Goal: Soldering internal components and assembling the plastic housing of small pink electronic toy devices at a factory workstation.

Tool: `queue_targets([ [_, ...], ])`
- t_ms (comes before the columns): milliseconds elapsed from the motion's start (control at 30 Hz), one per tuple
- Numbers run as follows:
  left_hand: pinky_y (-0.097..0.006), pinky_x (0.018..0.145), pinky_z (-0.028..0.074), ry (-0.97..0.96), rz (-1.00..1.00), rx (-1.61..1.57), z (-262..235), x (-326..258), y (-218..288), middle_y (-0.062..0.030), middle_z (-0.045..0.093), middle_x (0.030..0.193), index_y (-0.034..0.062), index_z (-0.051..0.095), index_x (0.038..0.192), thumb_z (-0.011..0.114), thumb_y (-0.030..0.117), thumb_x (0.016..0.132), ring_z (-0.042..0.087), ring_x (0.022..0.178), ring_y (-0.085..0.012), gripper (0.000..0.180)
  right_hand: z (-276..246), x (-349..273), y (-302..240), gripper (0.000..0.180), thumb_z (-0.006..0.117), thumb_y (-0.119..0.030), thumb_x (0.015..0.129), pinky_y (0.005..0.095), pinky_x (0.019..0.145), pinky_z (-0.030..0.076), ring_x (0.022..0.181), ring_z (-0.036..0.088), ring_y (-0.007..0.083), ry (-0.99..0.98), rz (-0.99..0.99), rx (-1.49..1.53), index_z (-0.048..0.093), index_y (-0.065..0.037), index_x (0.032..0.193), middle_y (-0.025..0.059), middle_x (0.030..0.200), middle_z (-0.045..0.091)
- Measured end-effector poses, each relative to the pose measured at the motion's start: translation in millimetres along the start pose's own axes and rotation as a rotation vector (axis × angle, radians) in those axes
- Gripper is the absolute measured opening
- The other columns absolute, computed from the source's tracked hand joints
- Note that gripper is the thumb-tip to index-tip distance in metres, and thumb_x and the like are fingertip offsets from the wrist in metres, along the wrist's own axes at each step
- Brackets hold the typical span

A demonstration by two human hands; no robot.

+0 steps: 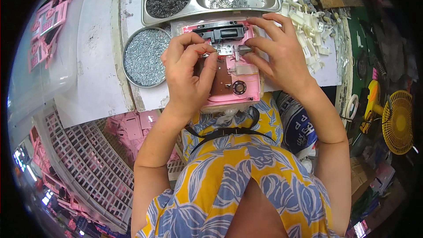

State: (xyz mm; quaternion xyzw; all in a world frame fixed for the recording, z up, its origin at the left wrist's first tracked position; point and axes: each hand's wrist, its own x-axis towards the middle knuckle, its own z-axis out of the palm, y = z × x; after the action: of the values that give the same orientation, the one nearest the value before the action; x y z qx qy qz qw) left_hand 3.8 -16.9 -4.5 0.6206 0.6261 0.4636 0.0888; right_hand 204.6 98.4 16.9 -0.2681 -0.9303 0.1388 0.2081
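Note:
A pink plastic casing point(252, 91) lies in front of me at the table's near edge. Inside it sit a black plastic mechanism point(222, 33), a silvery metal plate point(225, 50), a brown board point(221, 80) and a round black part point(239, 87). My left hand point(189, 68) reaches over the casing's left side, thumb and index finger pinched by the metal plate; a small shiny bit shows there, too small to name. My right hand point(280, 48) is at the right side, thumb and a finger closing around a small grey metal part point(244, 50), other fingers raised near the mechanism.
A round tin of small silvery screws point(147, 56) stands left of the casing. Behind is a steel tray point(269, 3) with dark springs and small metal pieces. White plastic parts point(310, 35) are heaped at the right. A yellow fan point(397, 123) and a crate point(88, 150) flank me.

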Motion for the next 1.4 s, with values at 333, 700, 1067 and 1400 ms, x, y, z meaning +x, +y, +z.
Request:
queue_targets([
  [333,-0.027,0.077,0.049,-0.062,-0.175,-0.341,2,28,-4,-0.0097,0.062,0.101,-0.0031,0.066,0.091,0.072,0.001,0.085,0.06,0.087,-0.0169,0.009,-2,11,-15,0.017,0.077,-0.013,0.073,0.0483,0.102,0.044,0.122,0.048,0.0388,0.083,-0.046,0.013,0.074,-0.008,0.089,0.0106,0.127,0.063],
  [700,-0.032,0.075,0.047,-0.244,0.063,0.001,-1,16,-3,-0.0113,0.055,0.099,0.0004,0.07,0.096,0.077,0.006,0.073,0.057,0.086,-0.0247,0.024,25,11,-18,0.012,0.077,-0.011,0.072,0.0485,0.106,0.039,0.128,0.044,0.0392,0.135,0.001,0.242,0.069,-0.007,0.081,0.0094,0.128,0.063],
  [1067,-0.042,0.079,0.044,-0.187,0.254,0.228,-22,-12,-12,-0.0115,0.061,0.109,0.0046,0.065,0.087,0.079,0.011,0.073,0.058,0.086,-0.0295,0.021,14,-2,-19,0.016,0.081,-0.01,0.068,0.0414,0.093,0.047,0.116,0.048,0.0333,0.127,-0.104,0.152,0.071,-0.011,0.08,0.005,0.12,0.064],
  [1400,-0.025,0.061,0.051,-0.37,-0.115,-0.385,-1,15,25,-0.0088,0.065,0.098,-0.0032,0.061,0.122,0.053,-0.005,0.096,0.061,0.07,-0.0094,0.027,-1,1,-8,0.022,0.081,-0.006,0.063,0.0399,0.088,0.045,0.105,0.051,0.029,0.174,-0.121,0.292,0.074,-0.013,0.083,0.0027,0.102,0.065],
])
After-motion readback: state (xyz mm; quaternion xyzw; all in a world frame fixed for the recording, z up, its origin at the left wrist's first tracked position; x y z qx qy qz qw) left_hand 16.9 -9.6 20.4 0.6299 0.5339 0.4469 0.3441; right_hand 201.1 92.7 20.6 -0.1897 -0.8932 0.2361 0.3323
